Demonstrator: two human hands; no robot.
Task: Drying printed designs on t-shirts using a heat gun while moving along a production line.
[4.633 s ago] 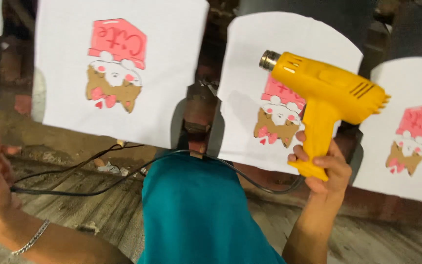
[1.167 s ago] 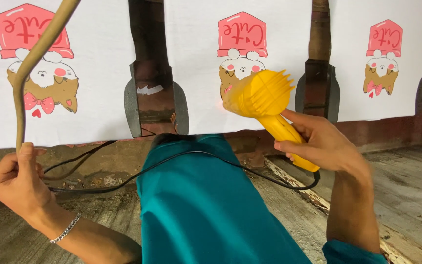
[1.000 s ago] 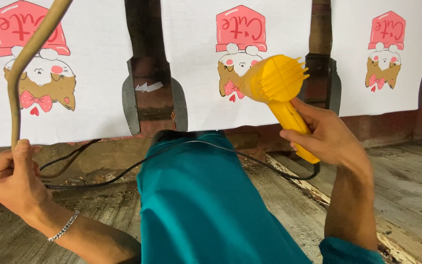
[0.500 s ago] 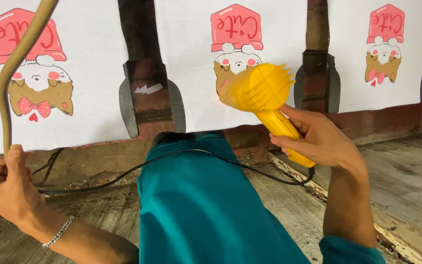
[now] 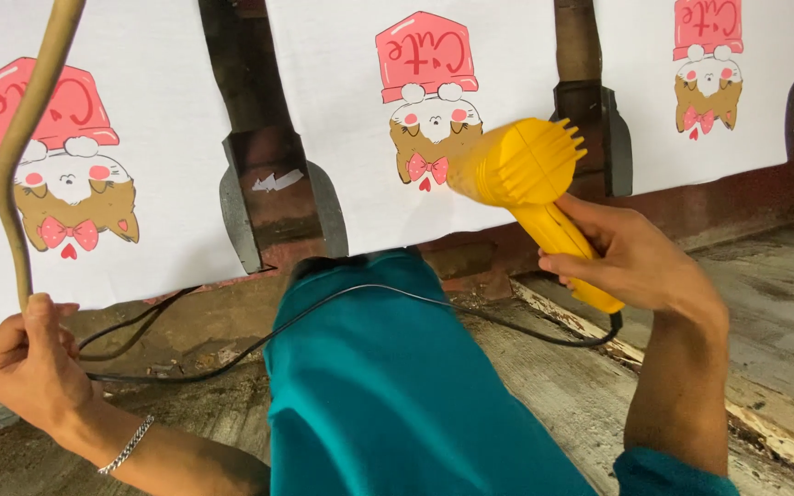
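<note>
My right hand (image 5: 636,262) grips the handle of a yellow heat gun (image 5: 521,174), its nozzle aimed at the pink and brown cartoon print (image 5: 426,101) on the middle white cloth panel (image 5: 498,73). My left hand (image 5: 29,358), with a silver bracelet at the wrist, is closed around a tan hose (image 5: 25,138) that runs up out of view at the left. A black power cord (image 5: 342,298) trails from the gun's handle across my teal-clad leg (image 5: 388,395).
More white printed panels hang to the left (image 5: 130,101) and right (image 5: 709,83), stretched on dark frames (image 5: 268,193). A worn wooden floor (image 5: 783,312) lies below, with a splintered board edge at the right. Black cables loop on the ground at the left (image 5: 130,335).
Since several seconds ago the heat gun has turned from side-on to pointing at the middle print. Over the last second it shifts slightly across that print; my left hand stays on the hose.
</note>
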